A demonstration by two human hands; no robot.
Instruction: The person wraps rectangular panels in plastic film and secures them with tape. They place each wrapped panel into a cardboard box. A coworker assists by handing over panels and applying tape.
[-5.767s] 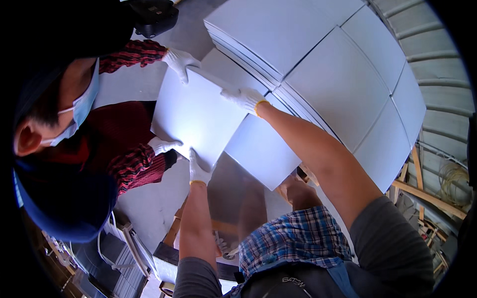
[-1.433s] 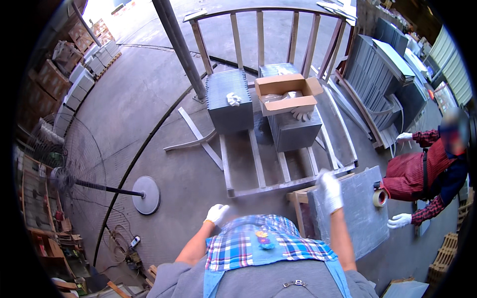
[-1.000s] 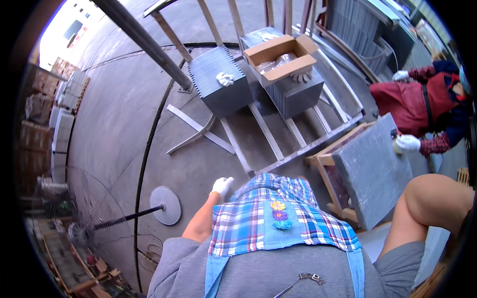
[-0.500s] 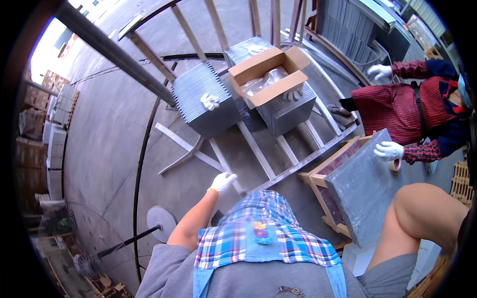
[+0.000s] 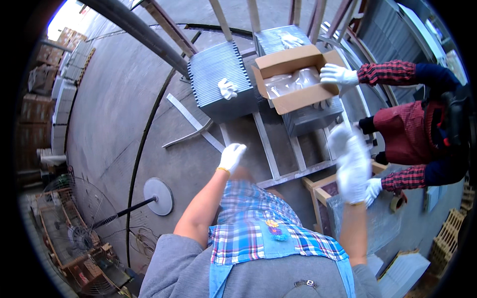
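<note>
My left hand [image 5: 232, 158], in a white glove with a yellow cuff, hangs over the floor beside a metal rack frame [image 5: 269, 149]. Its fingers are curled in, with nothing visible in them. My right hand [image 5: 353, 171], also gloved in white, is raised above the near end of a wooden frame [image 5: 319, 194] and smeared by motion, so its fingers are unclear. Close to it lies a grey panel under clear plastic film [image 5: 355, 223]. An open cardboard box [image 5: 293, 105] holding clear plastic bags [image 5: 293, 82] sits on a stack of grey ribbed panels [image 5: 313, 121].
At right, a co-worker's one gloved hand [image 5: 339, 75] is at the box flap, the other [image 5: 373, 190] near a tape roll [image 5: 397, 202]. Spare gloves [image 5: 227, 88] rest on another panel stack [image 5: 214, 67]. A standing fan's round base [image 5: 159, 196] is at left.
My right hand has come into view over the wooden frame. My left hand stays low and curled. The co-worker has leaned in, one hand moving to the box. The whole view has shifted.
</note>
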